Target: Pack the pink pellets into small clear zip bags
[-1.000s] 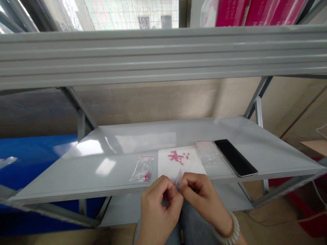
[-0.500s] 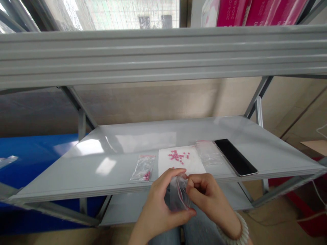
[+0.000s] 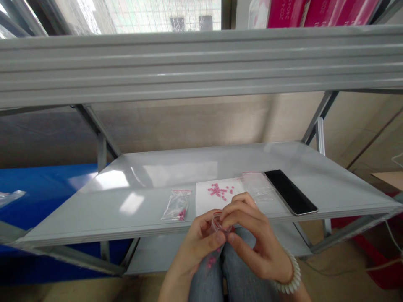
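Note:
My left hand (image 3: 197, 241) is closed on the side of a small clear zip bag (image 3: 217, 222), its mouth facing up with a red line along the rim. Several small pink pieces (image 3: 211, 262), like beads or tablets, lie low in this bag over my lap. The fingers and thumb of my right hand (image 3: 255, 235) are closed at the bag's rim, partly hiding the opening. Just beyond my hands, more pink pieces (image 3: 218, 190) lie scattered on a white sheet of paper (image 3: 204, 200). Left of the paper is another zip bag (image 3: 176, 203) with pink pieces in its corner.
A flat clear zip bag (image 3: 256, 184) lies right of the paper, beside a black phone (image 3: 291, 192). All rest on a grey shelf (image 3: 141, 218) near its front edge. An upper shelf's thick edge (image 3: 189, 67) crosses above, carrying pink boxes (image 3: 315, 12).
The bag's mouth has turned upward, and pink pieces now show in its lower part. My left hand has shifted its hold, and my right fingers now lie over the rim.

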{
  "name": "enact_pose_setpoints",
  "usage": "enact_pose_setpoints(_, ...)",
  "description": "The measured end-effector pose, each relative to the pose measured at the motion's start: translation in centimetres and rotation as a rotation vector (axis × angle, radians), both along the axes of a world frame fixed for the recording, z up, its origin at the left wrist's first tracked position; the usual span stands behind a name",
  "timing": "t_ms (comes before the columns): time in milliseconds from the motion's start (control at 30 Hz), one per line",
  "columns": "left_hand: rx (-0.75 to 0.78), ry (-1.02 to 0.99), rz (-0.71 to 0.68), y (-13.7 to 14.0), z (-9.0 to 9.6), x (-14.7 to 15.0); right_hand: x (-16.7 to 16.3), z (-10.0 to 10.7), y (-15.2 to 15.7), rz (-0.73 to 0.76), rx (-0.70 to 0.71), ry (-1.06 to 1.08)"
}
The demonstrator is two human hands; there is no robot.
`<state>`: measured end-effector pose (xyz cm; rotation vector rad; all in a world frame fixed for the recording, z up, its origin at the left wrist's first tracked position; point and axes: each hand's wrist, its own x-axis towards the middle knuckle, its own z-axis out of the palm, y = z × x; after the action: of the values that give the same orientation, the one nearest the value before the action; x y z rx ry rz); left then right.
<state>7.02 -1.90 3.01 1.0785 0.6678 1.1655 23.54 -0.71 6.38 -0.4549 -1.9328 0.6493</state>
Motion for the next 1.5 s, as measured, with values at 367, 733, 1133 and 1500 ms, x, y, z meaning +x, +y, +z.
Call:
enact_pose_setpoints(367, -0.125, -0.09, -0.084, 0.1, -0.1, 0.1, -0.1, -1.2, 1.0, 0.073, -0.019, 0.019)
enact_pose_setpoints(733, -0.012, 0.045, 0.051, 0.5, 1.0, -1.3, -0.2, -1.3, 1.2, -0.016, -0.025, 0.218)
enact_pose_setpoints(1133, 0.722, 1.223, 0.12, 8.4, 5.7, -8.6, -2.3, -4.0, 2.6, -0.142, -0.031, -0.107)
enact_pose_setpoints(1500, 0.792, 1.578, -0.105, 13.7, 4.5, -8.1, -3.8, -5.5, 3.0, -0.134, -0.018, -0.346)
